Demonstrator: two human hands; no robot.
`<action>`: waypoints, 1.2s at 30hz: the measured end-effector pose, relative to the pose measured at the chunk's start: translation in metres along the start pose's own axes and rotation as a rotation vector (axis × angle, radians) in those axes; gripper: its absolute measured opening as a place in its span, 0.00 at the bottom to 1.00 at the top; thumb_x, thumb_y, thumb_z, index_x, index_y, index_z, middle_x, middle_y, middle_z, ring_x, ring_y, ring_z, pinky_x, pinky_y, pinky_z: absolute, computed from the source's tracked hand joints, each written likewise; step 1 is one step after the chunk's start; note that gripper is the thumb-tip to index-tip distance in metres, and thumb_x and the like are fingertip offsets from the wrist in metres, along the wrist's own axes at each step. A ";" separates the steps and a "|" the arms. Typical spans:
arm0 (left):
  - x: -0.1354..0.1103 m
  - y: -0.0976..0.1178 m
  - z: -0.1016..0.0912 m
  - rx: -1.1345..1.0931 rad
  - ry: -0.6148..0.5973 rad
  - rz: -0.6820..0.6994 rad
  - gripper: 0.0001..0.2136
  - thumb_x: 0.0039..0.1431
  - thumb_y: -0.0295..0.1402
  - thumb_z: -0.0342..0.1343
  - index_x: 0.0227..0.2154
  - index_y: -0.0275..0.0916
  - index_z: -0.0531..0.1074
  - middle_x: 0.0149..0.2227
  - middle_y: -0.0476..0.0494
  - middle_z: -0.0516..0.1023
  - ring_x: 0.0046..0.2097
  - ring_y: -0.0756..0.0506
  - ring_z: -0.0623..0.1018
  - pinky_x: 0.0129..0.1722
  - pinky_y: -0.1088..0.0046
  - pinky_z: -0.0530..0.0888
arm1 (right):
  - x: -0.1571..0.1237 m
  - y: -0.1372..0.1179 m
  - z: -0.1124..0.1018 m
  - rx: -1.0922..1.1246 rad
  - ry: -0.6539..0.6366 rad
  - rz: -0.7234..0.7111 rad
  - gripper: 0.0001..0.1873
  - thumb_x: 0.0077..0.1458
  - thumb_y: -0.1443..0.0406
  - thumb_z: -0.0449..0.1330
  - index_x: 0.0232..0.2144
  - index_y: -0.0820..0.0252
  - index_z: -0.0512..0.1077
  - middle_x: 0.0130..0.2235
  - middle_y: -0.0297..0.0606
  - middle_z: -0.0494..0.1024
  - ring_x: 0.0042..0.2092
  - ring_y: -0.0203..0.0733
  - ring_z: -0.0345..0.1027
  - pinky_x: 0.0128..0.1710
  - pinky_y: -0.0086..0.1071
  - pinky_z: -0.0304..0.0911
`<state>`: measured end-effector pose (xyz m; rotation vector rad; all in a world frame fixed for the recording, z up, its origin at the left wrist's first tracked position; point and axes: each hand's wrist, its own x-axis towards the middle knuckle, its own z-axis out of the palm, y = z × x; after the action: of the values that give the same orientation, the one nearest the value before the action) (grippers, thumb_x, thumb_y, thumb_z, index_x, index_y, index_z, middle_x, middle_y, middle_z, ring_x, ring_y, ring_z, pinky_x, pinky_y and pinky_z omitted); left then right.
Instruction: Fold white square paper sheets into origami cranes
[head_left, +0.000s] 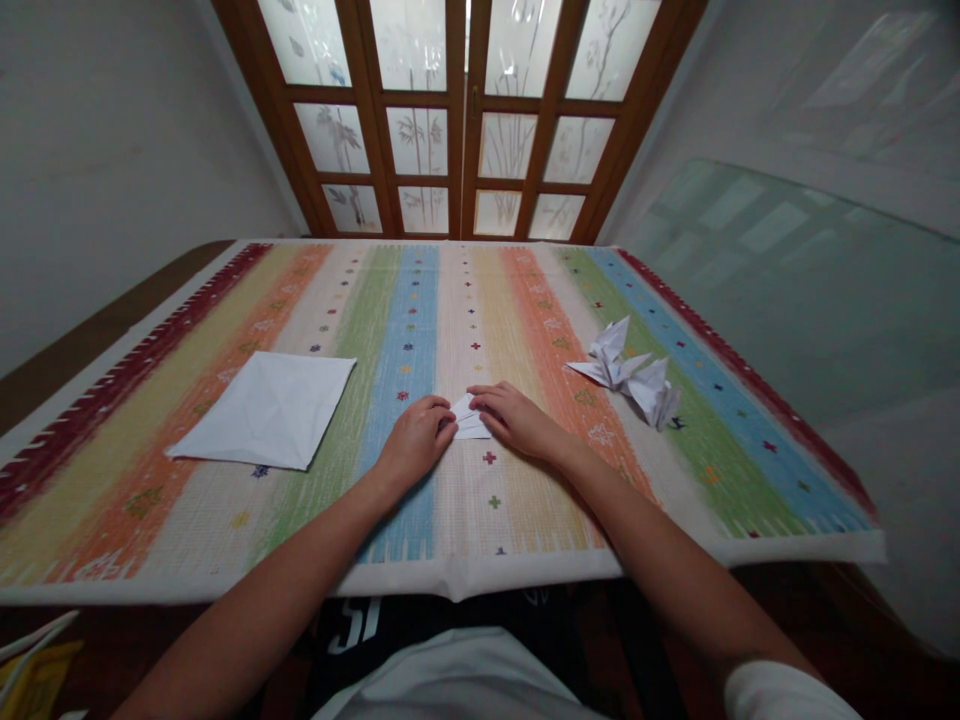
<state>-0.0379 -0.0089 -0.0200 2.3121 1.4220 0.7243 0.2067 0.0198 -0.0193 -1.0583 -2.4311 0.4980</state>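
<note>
A small folded piece of white paper (470,420) lies on the striped cloth between my hands. My left hand (415,443) holds its left side, and my right hand (516,420) presses on it from the right, fingers over the top. Most of the fold is hidden by my fingers. To the left of my left hand lies a large sheet of white paper (266,410) with crease lines. Beyond my right hand sit several white origami birds (622,370), close together.
The table is covered by a multicoloured striped cloth (480,530) with a woven look. Its dark wooden edge (97,340) shows at the left. Beyond the table stands a wooden door with frosted panes (457,130). A yellow item (37,680) lies at the lower left.
</note>
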 end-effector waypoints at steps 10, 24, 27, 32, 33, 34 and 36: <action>0.001 0.002 -0.002 -0.006 -0.022 -0.003 0.06 0.69 0.26 0.62 0.40 0.38 0.85 0.49 0.37 0.85 0.49 0.40 0.84 0.58 0.58 0.82 | -0.001 0.006 -0.003 0.034 0.013 -0.034 0.15 0.72 0.70 0.59 0.54 0.58 0.83 0.65 0.51 0.79 0.66 0.50 0.74 0.68 0.50 0.69; -0.001 0.005 -0.003 0.035 -0.025 0.048 0.08 0.71 0.25 0.61 0.46 0.40 0.83 0.43 0.40 0.84 0.46 0.41 0.83 0.53 0.60 0.81 | -0.002 -0.004 -0.007 0.024 0.039 -0.009 0.17 0.70 0.70 0.60 0.54 0.55 0.83 0.56 0.47 0.83 0.57 0.49 0.78 0.60 0.45 0.73; -0.001 0.006 -0.005 0.071 -0.062 0.047 0.09 0.73 0.27 0.59 0.45 0.41 0.85 0.44 0.39 0.85 0.45 0.41 0.84 0.50 0.63 0.81 | 0.000 -0.004 -0.006 -0.033 0.034 0.001 0.15 0.69 0.71 0.61 0.50 0.55 0.86 0.53 0.47 0.84 0.56 0.50 0.78 0.60 0.47 0.72; 0.000 0.012 -0.009 0.142 -0.111 0.007 0.10 0.75 0.29 0.58 0.46 0.40 0.87 0.44 0.38 0.85 0.45 0.40 0.84 0.49 0.63 0.81 | 0.000 -0.005 -0.007 -0.112 0.031 -0.006 0.13 0.69 0.70 0.63 0.48 0.56 0.87 0.51 0.48 0.85 0.55 0.52 0.77 0.58 0.49 0.72; 0.000 0.013 -0.009 0.144 -0.120 -0.001 0.11 0.75 0.29 0.58 0.46 0.40 0.87 0.44 0.37 0.85 0.45 0.40 0.84 0.49 0.63 0.81 | 0.000 -0.005 -0.006 -0.106 0.036 -0.006 0.13 0.69 0.70 0.63 0.48 0.56 0.87 0.51 0.48 0.84 0.55 0.52 0.76 0.59 0.49 0.72; 0.000 0.013 -0.009 0.143 -0.127 -0.006 0.11 0.75 0.29 0.58 0.47 0.40 0.87 0.44 0.37 0.85 0.45 0.40 0.84 0.49 0.63 0.81 | 0.000 -0.004 -0.005 -0.094 0.045 -0.005 0.12 0.69 0.70 0.63 0.47 0.57 0.87 0.51 0.48 0.84 0.56 0.52 0.77 0.59 0.49 0.72; 0.001 0.012 -0.009 0.135 -0.130 -0.008 0.11 0.75 0.29 0.58 0.46 0.40 0.87 0.44 0.37 0.85 0.45 0.40 0.84 0.48 0.63 0.81 | 0.000 -0.003 -0.004 -0.065 0.062 -0.001 0.12 0.69 0.70 0.63 0.47 0.56 0.87 0.54 0.48 0.84 0.57 0.51 0.77 0.61 0.49 0.72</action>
<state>-0.0338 -0.0134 -0.0058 2.4045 1.4606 0.4786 0.2074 0.0182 -0.0149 -1.0825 -2.4081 0.3818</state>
